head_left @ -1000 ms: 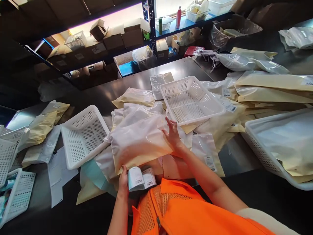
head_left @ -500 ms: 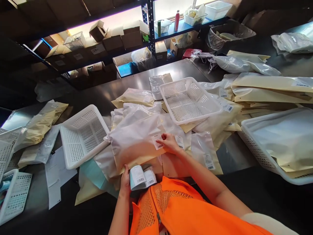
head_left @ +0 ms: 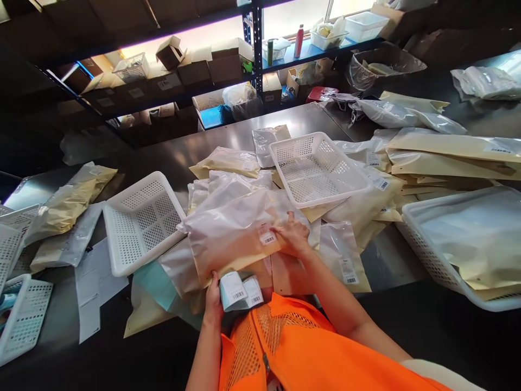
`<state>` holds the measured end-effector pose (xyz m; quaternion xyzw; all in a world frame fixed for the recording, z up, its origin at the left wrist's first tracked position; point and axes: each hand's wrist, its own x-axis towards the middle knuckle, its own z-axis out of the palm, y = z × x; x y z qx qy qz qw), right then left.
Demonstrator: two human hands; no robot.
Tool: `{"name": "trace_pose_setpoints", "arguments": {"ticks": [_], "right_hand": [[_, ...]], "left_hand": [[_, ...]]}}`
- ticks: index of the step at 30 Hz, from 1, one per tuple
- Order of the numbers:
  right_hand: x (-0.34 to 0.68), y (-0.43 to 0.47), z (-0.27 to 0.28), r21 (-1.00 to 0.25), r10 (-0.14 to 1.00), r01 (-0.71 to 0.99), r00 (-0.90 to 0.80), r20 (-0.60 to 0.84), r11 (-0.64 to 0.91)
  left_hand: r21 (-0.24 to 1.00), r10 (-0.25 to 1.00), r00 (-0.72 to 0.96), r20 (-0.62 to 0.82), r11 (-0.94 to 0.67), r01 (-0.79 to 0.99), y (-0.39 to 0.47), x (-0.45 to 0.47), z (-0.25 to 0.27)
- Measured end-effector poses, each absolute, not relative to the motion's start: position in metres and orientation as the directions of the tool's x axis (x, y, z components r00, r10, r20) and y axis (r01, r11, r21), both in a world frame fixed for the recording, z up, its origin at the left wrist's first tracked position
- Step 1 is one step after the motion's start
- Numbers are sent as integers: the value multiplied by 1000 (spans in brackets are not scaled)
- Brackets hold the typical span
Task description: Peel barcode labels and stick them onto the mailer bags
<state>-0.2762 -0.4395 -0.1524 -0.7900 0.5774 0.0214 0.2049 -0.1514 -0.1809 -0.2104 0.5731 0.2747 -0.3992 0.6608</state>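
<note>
A frosted plastic bag (head_left: 228, 231) with a tan garment inside lies on top of a heap of similar bags in front of me. My right hand (head_left: 293, 233) presses flat on its right end, next to a small barcode label (head_left: 266, 237) stuck on the bag. My left hand (head_left: 214, 290) holds a curled strip of barcode labels (head_left: 240, 290) at the bag's near edge, close to my orange vest.
An empty white perforated basket (head_left: 140, 222) sits tilted at the left, another (head_left: 315, 171) behind the heap. A larger basket (head_left: 459, 239) with bags stands at the right. Cream bags (head_left: 448, 155) are stacked at the far right; shelves with boxes stand behind the table.
My right hand drew back from the bag's far right edge and set a barcode label on the bag, then pressed down beside it. My left hand stayed with the label strip.
</note>
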Motion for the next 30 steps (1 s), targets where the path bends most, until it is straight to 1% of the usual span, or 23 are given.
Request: {"name": "trace_pose_setpoints", "arguments": {"ticks": [2, 3, 5, 7, 9, 11, 12, 14, 15, 16, 18, 20, 21, 22, 23, 25, 26, 27, 28, 29, 30], "right_hand": [[-287, -449, -156, -309, -944, -931, 265, -199, -196], [-290, -453, -158, -335, -953, -923, 256, -163, -190], [-290, -455, -162, -455, -939, -866, 308, -155, -209], [-282, -452, -167, -654, -895, -735, 396, -205, -176], [-270, -447, -169, -809, -838, -580, 486, -248, -97], [-259, -443, -167, -897, -771, -443, 568, -288, 9], [-254, -442, -163, -924, -728, -376, 615, -302, 66], [-249, -442, -153, -955, -646, -242, 704, -293, 170], [-246, -444, -146, -962, -629, -171, 729, -269, 213], [-244, -448, -139, -966, -643, -101, 729, -234, 236], [-236, -464, -123, -970, -728, 33, 667, -158, 241], [-222, -488, -109, -967, -824, 153, 561, -84, 203], [-214, -503, -104, -969, -861, 181, 506, -55, 169], [-206, -518, -99, -976, -891, 172, 453, -40, 132], [-200, -534, -95, -990, -916, 112, 399, -35, 86], [-192, -558, -90, -995, -958, -99, 284, -40, 12], [-191, -565, -89, -976, -975, -218, 221, -30, -19], [-193, -566, -89, -944, -987, -324, 158, 14, -65], [-196, -561, -91, -907, -989, -400, 114, 93, -131], [-201, -550, -93, -874, -976, -436, 116, 183, -216], [-207, -532, -96, -847, -950, -433, 182, 254, -310]], "left_hand": [[512, -255, 507, -823, 52, 857, -181, -153, -210], [507, -272, 503, -820, 63, 860, -180, -153, -210], [510, -294, 505, -812, 65, 858, -180, -154, -212], [517, -292, 505, -812, 39, 855, -178, -153, -215], [522, -274, 502, -820, -1, 853, -174, -151, -218], [514, -284, 484, -828, -36, 857, -168, -147, -221], [506, -311, 469, -827, -49, 861, -165, -146, -221], [520, -414, 454, -789, -57, 852, -156, -145, -221], [538, -479, 446, -756, -66, 840, -151, -145, -219], [562, -538, 437, -721, -85, 823, -147, -145, -216], [620, -628, 404, -665, -163, 767, -141, -148, -209], [669, -676, 358, -644, -272, 691, -140, -149, -199], [697, -689, 351, -634, -312, 646, -141, -150, -194], [725, -703, 353, -618, -336, 601, -143, -150, -188], [750, -715, 358, -600, -346, 564, -145, -149, -183], [788, -736, 382, -559, -328, 521, -150, -148, -171], [803, -738, 404, -541, -309, 510, -152, -147, -164], [817, -733, 435, -523, -286, 501, -154, -147, -158], [831, -723, 472, -505, -258, 493, -155, -147, -151], [844, -711, 508, -486, -231, 484, -156, -147, -145], [857, -705, 535, -466, -208, 472, -157, -147, -139]]}}
